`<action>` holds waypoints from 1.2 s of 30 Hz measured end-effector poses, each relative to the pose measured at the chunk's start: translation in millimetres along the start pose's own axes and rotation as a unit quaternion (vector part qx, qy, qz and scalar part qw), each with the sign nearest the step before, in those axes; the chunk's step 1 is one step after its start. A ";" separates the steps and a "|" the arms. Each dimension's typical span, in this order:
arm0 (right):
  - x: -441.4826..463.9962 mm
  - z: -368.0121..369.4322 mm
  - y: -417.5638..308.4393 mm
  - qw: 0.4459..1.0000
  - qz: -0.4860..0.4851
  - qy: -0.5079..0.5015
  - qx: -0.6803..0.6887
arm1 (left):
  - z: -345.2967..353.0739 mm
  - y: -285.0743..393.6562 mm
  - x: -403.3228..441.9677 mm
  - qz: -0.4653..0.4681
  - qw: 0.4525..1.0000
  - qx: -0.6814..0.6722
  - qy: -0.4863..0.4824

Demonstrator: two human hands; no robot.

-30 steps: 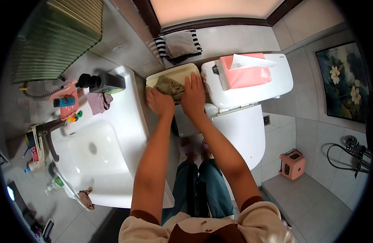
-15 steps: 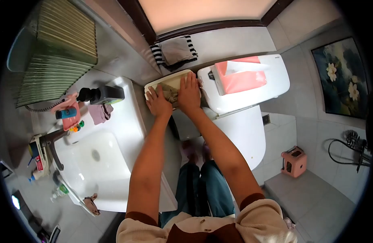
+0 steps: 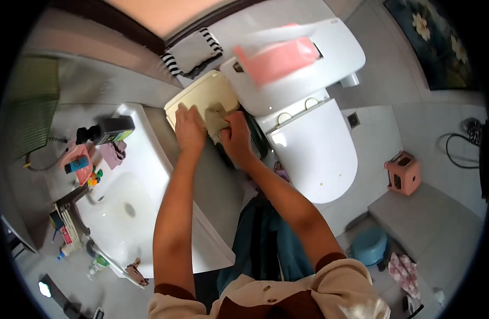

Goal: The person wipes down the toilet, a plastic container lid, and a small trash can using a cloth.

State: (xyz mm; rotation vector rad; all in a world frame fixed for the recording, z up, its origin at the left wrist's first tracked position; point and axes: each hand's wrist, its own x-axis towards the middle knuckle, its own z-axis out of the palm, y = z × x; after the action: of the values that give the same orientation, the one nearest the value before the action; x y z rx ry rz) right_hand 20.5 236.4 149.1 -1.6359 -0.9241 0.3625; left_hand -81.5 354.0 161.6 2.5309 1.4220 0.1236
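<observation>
A cream-coloured lid or shallow tray [image 3: 194, 96] with a raised rim sits between the sink counter and the toilet. My left hand [image 3: 190, 130] rests on its near left part, fingers stretched out over the surface. My right hand [image 3: 235, 137] is closed on a bunched greyish-green cloth [image 3: 215, 118] at the lid's near right side. The cloth's upper part lies against the lid. What is underneath the lid is mostly hidden by my hands.
A white toilet [image 3: 313, 151] stands at right, with a pink tissue pack [image 3: 281, 59] on its tank. The white sink [image 3: 130, 210] is at left, with a dark pump bottle [image 3: 114, 130] by it. A pink stool [image 3: 404, 173] and blue basin [image 3: 368, 245] stand further right.
My right hand has gathered up the cloth that both hands pressed flat, uncovering more of the lid. My left hand has come off the cloth. The view has turned and shifted.
</observation>
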 end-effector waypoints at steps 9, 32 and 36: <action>-43.0 11.0 37.5 0.961 0.243 -0.128 -0.020 | 9.0 10.8 -13.1 0.142 0.979 0.145 -0.015; -5.8 15.7 66.1 0.843 0.441 -0.138 0.275 | 4.8 -12.4 -2.7 0.084 0.961 0.231 -0.127; -5.6 31.5 79.3 0.845 0.389 -0.065 0.362 | 0.1 -1.3 -1.9 0.095 0.952 0.253 -0.143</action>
State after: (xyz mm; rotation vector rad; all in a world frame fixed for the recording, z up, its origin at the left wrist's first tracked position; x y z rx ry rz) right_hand 25.3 251.9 65.1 -1.1919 -0.0972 1.2322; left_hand -83.6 353.0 161.2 2.9210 1.2091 -0.6314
